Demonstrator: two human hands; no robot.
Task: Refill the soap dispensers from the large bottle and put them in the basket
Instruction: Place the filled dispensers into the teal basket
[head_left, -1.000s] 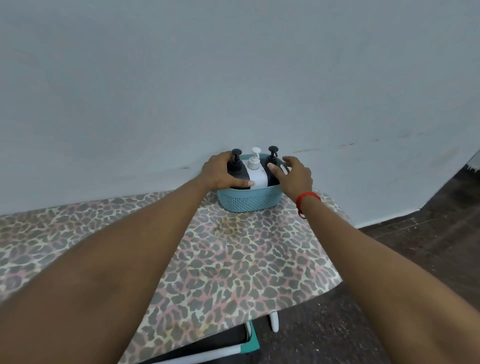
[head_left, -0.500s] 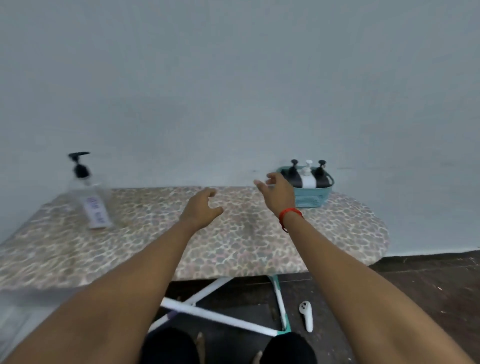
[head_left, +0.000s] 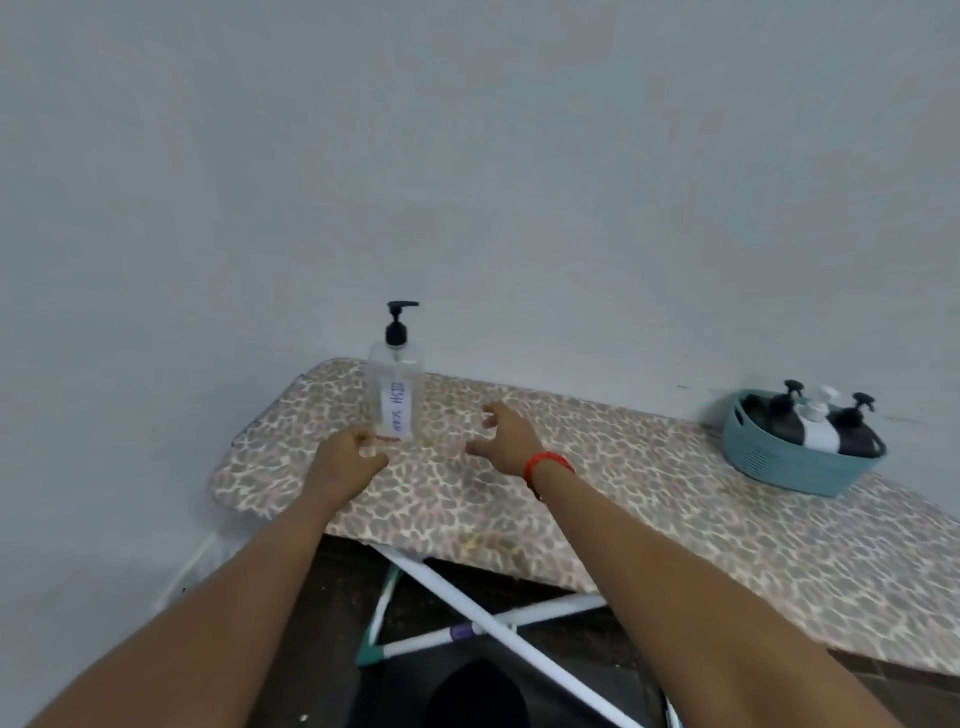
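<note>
Bottle: large clear pump bottle (head_left: 396, 387) stands upright on the board (head_left: 571, 499), near its far left end, close to the wall (head_left: 467, 182). Black pump on top; white handwritten label faces the camera.
Left hand (head_left: 348, 460): low, in front of the bottle's base. Fingers loosely curled, tips just beside the base; contact cannot be told. Nothing gripped.
Right hand (head_left: 506, 436): above the board, right of the bottle and apart from it. Fingers (head_left: 488, 415) spread and bent, thumb out; holds nothing. Red band (head_left: 545, 465) on the wrist.
Basket (head_left: 789, 465): teal, on the board's far right, well apart from both hands.
Dispensers: three upright inside the basket, one white (head_left: 821, 434) between two black (head_left: 779, 423) (head_left: 854, 436), packed side by side.
Board: leopard-print cover; crossed white legs (head_left: 498, 618) show beneath the near edge.
</note>
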